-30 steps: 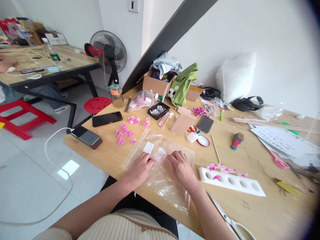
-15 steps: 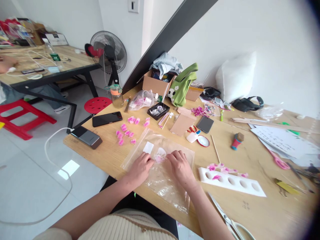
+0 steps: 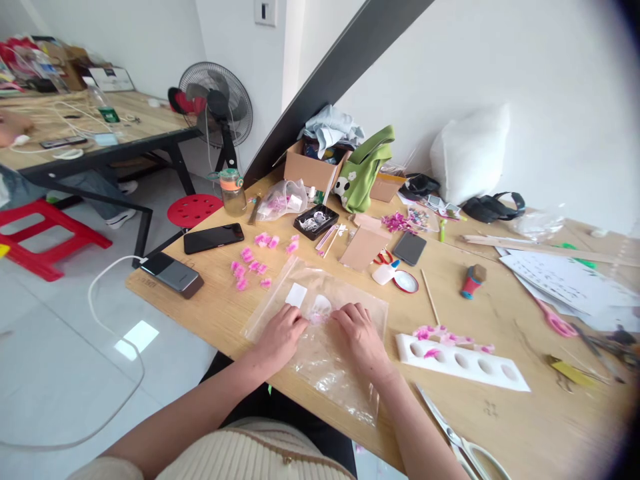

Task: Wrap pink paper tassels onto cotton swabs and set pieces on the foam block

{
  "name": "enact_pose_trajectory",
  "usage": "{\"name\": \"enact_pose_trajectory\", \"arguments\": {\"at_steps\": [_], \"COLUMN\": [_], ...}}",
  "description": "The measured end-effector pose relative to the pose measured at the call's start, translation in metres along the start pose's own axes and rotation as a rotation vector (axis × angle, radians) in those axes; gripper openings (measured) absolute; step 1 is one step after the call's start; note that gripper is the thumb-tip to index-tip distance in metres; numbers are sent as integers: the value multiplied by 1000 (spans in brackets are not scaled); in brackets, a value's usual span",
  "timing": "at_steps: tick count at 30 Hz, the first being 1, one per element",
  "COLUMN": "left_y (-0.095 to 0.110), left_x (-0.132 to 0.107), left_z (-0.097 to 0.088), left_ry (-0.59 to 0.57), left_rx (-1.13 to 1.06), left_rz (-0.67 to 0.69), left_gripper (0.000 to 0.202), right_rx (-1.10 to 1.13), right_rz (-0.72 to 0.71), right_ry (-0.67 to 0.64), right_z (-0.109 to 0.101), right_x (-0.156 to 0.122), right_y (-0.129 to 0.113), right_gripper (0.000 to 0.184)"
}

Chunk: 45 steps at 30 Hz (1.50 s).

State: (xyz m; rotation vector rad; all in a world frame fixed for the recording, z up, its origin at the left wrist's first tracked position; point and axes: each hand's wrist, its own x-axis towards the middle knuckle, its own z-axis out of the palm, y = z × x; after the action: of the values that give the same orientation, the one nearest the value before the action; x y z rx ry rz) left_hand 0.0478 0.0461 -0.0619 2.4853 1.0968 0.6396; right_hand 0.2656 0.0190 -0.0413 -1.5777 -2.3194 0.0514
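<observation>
On the wooden table lies a clear plastic zip bag (image 3: 345, 383), spread flat beneath both hands. My left hand (image 3: 283, 333) rests on it, its fingers curled and pressed together. Opposite, my right hand (image 3: 357, 330) is closed the same way. Between the fingertips is a small pink-and-white petal piece (image 3: 319, 319), whose edges both hands appear to pinch; the exact grip is partly hidden. Just beyond it is a round whitish patch (image 3: 321, 305), and a white paper square (image 3: 296, 295) lies near my left hand. Pink fluffy pieces (image 3: 240, 268) are scattered past the bag's left corner.
Right of my hands are a white foam strip with oval hollows (image 3: 487, 368) and large scissors (image 3: 453, 437). A glue bottle (image 3: 385, 273), black tray (image 3: 325, 230), phone (image 3: 214, 238) and power bank (image 3: 170, 275) stand around the bag. A person's hand (image 3: 13, 127) shows at another table.
</observation>
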Motion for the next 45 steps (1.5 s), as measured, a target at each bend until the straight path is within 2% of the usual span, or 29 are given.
{"name": "enact_pose_trajectory", "arguments": {"at_steps": [7,13,17,22,29,35,39,45], "left_y": [0,-2,-2,-1,0,0,0,1], "left_x": [0,0,-1,0,0,-1,-1,1], "left_z": [0,1,2,1,1,1,1,-2], "left_ry": [-3,-11,-5,5,-13,-5,-2,-9], "left_rx": [29,36,27,24,31,29,30,27], "left_rz": [4,4,10,8,0,10,8,4], "left_gripper": [32,33,32,31,29,29,29,32], "right_rx": [28,141,50,-87,-102,30,123,73], "right_rz": [-43,28,110,124,121,141,98,-9], "right_ry": [-49,-22,36,-4,-27,74,95,8], "right_z": [1,-2,3,7,4,5,4,5], "right_x": [-3,-9,-4,2,0,-3,-3,1], "right_y": [2,13,14,10,9,17,15,-1], "right_gripper": [29,22,19,21,21,17,17,19]}}
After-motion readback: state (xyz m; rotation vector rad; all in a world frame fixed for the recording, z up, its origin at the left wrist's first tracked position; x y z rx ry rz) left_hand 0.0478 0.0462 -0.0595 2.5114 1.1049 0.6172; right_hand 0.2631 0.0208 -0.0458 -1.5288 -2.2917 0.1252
